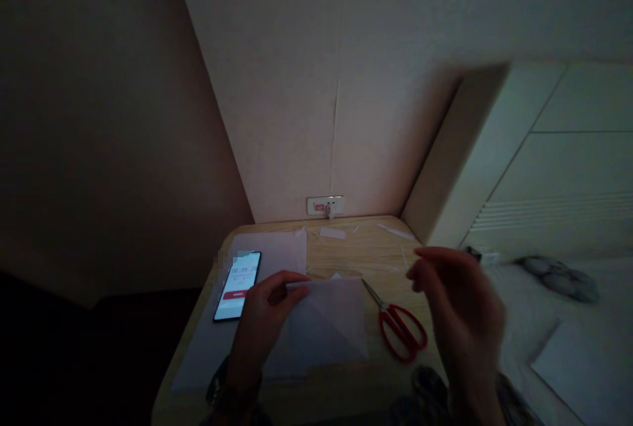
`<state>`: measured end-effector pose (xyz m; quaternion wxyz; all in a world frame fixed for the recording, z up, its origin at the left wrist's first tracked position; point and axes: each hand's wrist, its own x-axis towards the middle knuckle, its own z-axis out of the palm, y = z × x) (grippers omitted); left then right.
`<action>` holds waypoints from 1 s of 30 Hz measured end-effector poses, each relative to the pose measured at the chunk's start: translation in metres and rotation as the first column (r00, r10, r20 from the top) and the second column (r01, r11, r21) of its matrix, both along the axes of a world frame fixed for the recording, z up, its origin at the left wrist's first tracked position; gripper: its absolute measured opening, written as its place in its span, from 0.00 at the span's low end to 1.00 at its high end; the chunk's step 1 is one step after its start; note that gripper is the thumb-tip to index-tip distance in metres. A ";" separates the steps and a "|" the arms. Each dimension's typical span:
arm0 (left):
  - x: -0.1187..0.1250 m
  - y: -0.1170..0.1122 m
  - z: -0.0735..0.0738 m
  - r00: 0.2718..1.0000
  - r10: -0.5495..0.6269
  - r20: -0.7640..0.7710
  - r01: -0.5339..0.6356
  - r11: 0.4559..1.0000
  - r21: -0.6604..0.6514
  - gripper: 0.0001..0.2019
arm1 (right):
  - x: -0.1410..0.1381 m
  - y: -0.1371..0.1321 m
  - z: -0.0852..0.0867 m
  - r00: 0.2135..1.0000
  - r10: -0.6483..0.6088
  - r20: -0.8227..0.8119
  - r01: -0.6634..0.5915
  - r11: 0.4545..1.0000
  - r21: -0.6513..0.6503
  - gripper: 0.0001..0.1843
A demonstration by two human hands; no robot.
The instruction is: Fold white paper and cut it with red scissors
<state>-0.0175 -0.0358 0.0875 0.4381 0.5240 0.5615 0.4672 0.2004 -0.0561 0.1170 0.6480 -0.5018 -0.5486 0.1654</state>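
My left hand (pixel 274 301) pinches the upper left part of a creased sheet of white paper (pixel 331 320) between thumb and fingers. This sheet overlaps more white paper (pixel 284 244) on the small wooden table. To the right, my right hand (pixel 457 310) is raised above the table's right side, apart from the paper and slightly blurred. Its thumb and fingertips are drawn together; I cannot make out anything between them. Between the sheet and that hand lie red-handled scissors (pixel 400 327), their blades pointing up and left. A lit phone (pixel 238 286) rests left of my left hand.
Paper scraps (pixel 332 233) are scattered along the back of the wooden table (pixel 366 251). Behind it, a wall socket (pixel 325 206) holds a plug. On the right are a pale headboard (pixel 558 169) and a bed (pixel 514 294) with a dark patterned item (pixel 558 277).
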 end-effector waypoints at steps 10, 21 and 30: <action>-0.007 0.007 -0.007 0.984 0.108 0.142 -0.105 0.994 -0.031 0.09 | -0.021 0.023 -0.044 0.786 0.617 0.018 -0.522 0.680 -0.514 0.08; -0.013 -0.010 0.004 0.899 0.130 0.419 -0.048 0.978 -0.201 0.17 | -0.049 0.027 -0.057 0.803 0.579 -0.142 -0.569 0.675 -0.469 0.13; -0.009 0.000 0.002 0.875 0.160 0.456 -0.076 0.978 -0.197 0.14 | -0.059 0.041 -0.055 0.798 0.576 -0.175 -0.587 0.679 -0.441 0.13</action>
